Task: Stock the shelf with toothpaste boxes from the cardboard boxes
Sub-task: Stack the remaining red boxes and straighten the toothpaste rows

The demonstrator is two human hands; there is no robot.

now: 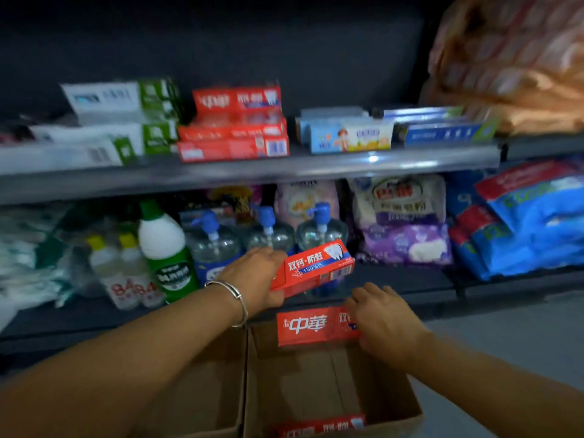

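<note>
1. The left hand (264, 278) grips one red toothpaste box (313, 268) by its end, lifted clear, likely bound for the red stack (234, 134) on the shelf (316, 167) above.
2. The right hand (382, 320) closes on a second red box (311, 325) just below, apparently gripping it, though its fingers are partly hidden.
3. Beneath both hands, the cardboard box (388, 403) stands open, nearly empty, with one more box (322, 426) at its near edge.

Just beyond my hands I see a green-and-white bottle (164, 248), three pump bottles (268, 235), and purple packets (407, 241) further right.
</note>
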